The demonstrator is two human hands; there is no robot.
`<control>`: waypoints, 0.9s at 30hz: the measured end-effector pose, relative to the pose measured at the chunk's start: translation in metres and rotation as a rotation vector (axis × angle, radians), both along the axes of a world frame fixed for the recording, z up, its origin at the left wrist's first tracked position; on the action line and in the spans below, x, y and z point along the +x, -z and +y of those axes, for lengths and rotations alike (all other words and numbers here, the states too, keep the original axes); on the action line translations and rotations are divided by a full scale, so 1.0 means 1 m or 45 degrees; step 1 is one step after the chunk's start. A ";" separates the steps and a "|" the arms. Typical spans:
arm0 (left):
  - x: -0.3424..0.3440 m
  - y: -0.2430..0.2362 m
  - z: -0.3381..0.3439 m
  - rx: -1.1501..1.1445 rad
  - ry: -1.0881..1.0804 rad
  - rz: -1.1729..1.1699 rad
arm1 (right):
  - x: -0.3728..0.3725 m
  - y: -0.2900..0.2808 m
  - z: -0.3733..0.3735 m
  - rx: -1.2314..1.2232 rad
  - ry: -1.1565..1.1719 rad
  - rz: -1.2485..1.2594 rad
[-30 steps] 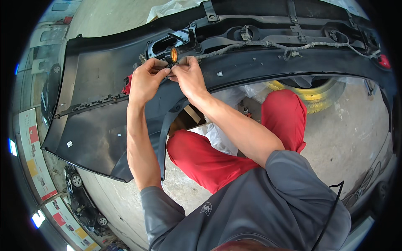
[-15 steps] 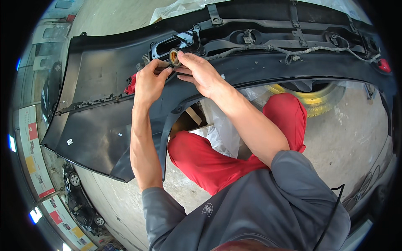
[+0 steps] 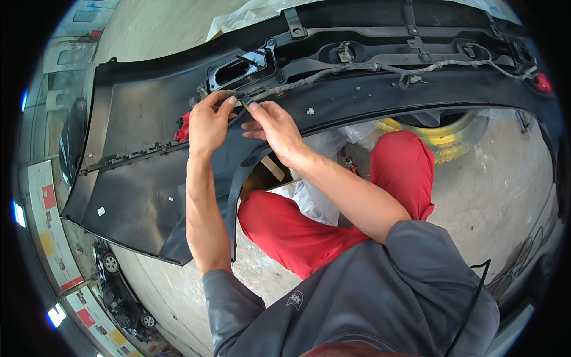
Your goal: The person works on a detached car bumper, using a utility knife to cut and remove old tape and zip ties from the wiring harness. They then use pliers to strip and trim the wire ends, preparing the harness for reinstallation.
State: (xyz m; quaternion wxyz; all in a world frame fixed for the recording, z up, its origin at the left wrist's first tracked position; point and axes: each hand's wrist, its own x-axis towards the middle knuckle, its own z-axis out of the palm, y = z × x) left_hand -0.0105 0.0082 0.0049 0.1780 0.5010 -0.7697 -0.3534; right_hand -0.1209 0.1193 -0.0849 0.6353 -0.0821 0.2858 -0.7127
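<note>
We work over a black bumper that spans the view above a concrete floor, with wall panels off to the left and a yellow-rimmed wheel beyond our right knee. The harness lies along the bumper's inner side, its long axis running left to right with a slight bend, its left end pointing at our left hand, whose thumb and fingers pinch there. Our right hand grips the tape between thumb and forefinger, just beside that end; it shows nearly edge-on, slanting from upper left to lower right. The bumper's curved near edge passes below both hands, broad panel stretches to the left, and floor spreads beyond the edge on the right.
</note>
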 end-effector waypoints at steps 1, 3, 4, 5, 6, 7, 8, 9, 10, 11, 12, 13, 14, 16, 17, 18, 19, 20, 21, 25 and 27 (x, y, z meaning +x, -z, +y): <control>0.002 0.001 -0.002 0.072 -0.008 0.031 | 0.005 0.000 0.000 0.007 0.013 0.002; 0.003 -0.003 -0.004 0.124 -0.005 0.015 | 0.010 0.003 -0.001 0.022 0.010 -0.011; 0.002 -0.006 -0.004 0.151 -0.003 0.007 | 0.011 0.006 -0.003 0.030 -0.006 -0.027; 0.002 -0.006 -0.005 0.165 0.009 0.010 | 0.012 0.009 -0.004 0.038 -0.022 -0.042; 0.003 -0.008 -0.005 0.179 0.018 0.012 | 0.011 0.010 -0.006 0.036 -0.023 -0.020; 0.003 -0.009 -0.006 0.194 0.027 0.015 | 0.010 0.012 -0.009 0.033 -0.024 0.002; 0.002 -0.011 -0.006 0.202 0.027 0.041 | 0.010 0.013 -0.011 0.031 -0.025 0.023; 0.001 -0.011 -0.006 0.219 0.024 0.067 | 0.010 0.011 -0.009 0.037 -0.020 0.037; 0.001 -0.010 -0.006 0.235 0.020 0.093 | 0.009 0.010 -0.008 0.043 -0.016 0.050; 0.003 -0.008 -0.008 0.216 0.029 0.091 | 0.009 0.009 -0.006 0.050 -0.011 0.062; 0.002 -0.009 -0.007 0.205 0.037 0.083 | 0.007 0.008 -0.006 0.044 -0.024 0.088; 0.000 -0.012 -0.006 0.195 0.045 0.075 | 0.004 0.008 -0.007 0.038 -0.037 0.113; -0.002 -0.013 -0.005 0.186 0.052 0.068 | 0.002 0.007 -0.007 0.033 -0.052 0.138; -0.004 -0.018 -0.003 0.194 0.044 0.066 | 0.003 0.005 -0.009 0.042 -0.036 0.114; -0.006 -0.021 0.000 0.199 0.032 0.040 | 0.005 0.005 -0.011 0.058 -0.028 0.126; -0.005 -0.022 0.003 0.208 0.018 0.012 | 0.008 0.004 -0.012 0.079 -0.022 0.136; -0.003 -0.020 0.000 0.223 0.037 0.034 | 0.011 0.003 -0.014 0.095 -0.009 0.122; -0.001 -0.019 -0.006 0.238 0.055 0.056 | 0.012 0.002 -0.018 0.111 0.004 0.108; -0.002 -0.019 -0.008 0.249 0.076 0.082 | 0.014 0.001 -0.022 0.123 0.019 0.098; 0.001 -0.024 -0.006 0.275 0.055 0.000 | 0.022 0.002 -0.024 0.132 0.043 0.008; 0.003 -0.024 -0.010 0.300 0.069 0.004 | 0.022 0.005 -0.028 0.116 0.060 0.070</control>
